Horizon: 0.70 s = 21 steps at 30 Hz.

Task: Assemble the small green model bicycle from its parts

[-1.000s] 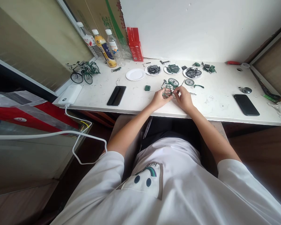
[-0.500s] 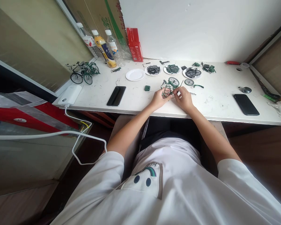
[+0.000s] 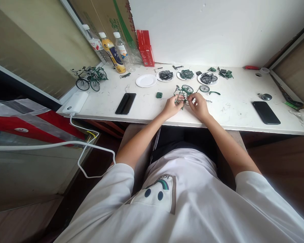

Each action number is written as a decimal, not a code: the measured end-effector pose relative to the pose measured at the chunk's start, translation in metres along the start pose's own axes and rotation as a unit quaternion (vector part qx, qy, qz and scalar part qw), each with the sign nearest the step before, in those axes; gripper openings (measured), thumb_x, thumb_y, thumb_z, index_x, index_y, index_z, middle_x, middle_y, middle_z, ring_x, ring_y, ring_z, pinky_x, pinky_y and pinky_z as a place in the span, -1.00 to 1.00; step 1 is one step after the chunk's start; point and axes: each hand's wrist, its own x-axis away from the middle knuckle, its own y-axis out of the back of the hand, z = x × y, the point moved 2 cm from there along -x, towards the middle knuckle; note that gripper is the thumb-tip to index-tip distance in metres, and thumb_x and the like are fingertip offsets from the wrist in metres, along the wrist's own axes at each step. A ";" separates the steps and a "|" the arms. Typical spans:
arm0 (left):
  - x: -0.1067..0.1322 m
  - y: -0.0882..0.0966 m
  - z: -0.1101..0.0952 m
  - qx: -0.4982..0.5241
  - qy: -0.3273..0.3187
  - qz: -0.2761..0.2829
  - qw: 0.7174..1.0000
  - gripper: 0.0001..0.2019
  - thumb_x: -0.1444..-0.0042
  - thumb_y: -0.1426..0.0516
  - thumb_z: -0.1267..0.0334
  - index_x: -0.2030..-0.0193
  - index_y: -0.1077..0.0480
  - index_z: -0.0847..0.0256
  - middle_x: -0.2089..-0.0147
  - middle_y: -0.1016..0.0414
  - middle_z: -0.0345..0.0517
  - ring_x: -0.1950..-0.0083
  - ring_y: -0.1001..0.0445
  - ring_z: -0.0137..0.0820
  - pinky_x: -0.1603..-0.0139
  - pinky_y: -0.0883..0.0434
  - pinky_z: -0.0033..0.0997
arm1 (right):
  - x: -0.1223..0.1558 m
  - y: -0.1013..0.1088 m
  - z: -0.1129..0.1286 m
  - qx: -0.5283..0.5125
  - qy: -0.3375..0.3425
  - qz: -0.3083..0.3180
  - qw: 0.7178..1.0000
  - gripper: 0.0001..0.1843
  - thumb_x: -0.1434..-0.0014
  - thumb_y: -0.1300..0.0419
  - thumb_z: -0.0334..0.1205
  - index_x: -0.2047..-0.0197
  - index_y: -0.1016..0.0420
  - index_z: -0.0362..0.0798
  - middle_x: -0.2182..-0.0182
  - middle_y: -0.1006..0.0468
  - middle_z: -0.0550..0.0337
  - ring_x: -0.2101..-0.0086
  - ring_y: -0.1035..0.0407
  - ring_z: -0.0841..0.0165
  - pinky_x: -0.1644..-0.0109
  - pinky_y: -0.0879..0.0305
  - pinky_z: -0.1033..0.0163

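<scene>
A small green model bicycle [image 3: 187, 88], with one spoked wheel showing, is held over the near part of the table by my left hand [image 3: 172, 105]. The fingers of that hand curl around its frame. My right hand [image 3: 199, 104] is closed in a pinch against the bicycle's lower part. A thin dark stick-like tool [image 3: 198, 89] rises from between its fingers; its exact kind is too small to tell. Just beyond lie a loose wheel [image 3: 204, 88] and a curved green part [image 3: 214, 93]. What the fingertips touch is partly hidden.
Paper plates hold dark rods [image 3: 166, 75], green parts [image 3: 186, 74] and black wheels [image 3: 208, 78]; one plate [image 3: 146, 81] is bare. Finished-looking model bicycles [image 3: 89, 79] stand left. Phones [image 3: 126, 103] [image 3: 266, 112], a green block [image 3: 159, 95], bottles [image 3: 113, 55] and a white charger [image 3: 76, 102] surround the workspace.
The bicycle has turned slightly in my left hand, and its lower green end now shows below the fingers. My right hand stays at it with a small shift.
</scene>
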 end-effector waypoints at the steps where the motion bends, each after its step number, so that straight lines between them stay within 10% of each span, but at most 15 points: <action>1: 0.000 0.000 0.001 0.003 -0.001 0.002 1.000 -0.73 -0.26 -0.28 0.27 -0.08 -0.55 0.27 -0.11 -0.70 0.16 -0.14 -0.68 -0.23 0.00 -0.60 -0.38 | 0.000 0.000 0.000 -0.005 0.004 0.001 1.000 -0.90 -0.47 -0.18 -0.14 0.12 -0.45 0.06 0.15 -0.66 0.03 0.16 -0.54 0.18 0.29 -0.40 0.12; 10: -0.001 -0.003 0.006 0.072 0.022 0.027 0.997 -0.67 -0.26 -0.33 0.18 -0.10 -0.51 0.24 -0.06 -0.67 0.12 0.32 -0.63 -0.44 0.23 -0.60 -0.40 | 0.001 0.000 0.002 -0.013 -0.004 0.020 1.000 -0.88 -0.47 -0.18 -0.12 0.14 -0.45 0.06 0.13 -0.70 0.04 0.17 -0.56 0.20 0.30 -0.43 0.13; 21: -0.003 0.002 0.000 0.135 0.079 -0.007 0.988 -0.69 -0.20 -0.39 0.26 -0.04 -0.49 0.21 -0.03 -0.65 0.03 0.34 -0.65 -0.47 0.35 -0.52 -0.48 | -0.001 0.003 0.004 0.004 0.016 -0.049 0.999 -0.90 -0.49 -0.16 -0.16 0.14 -0.38 0.08 0.16 -0.65 0.07 0.18 -0.55 0.22 0.38 -0.40 0.15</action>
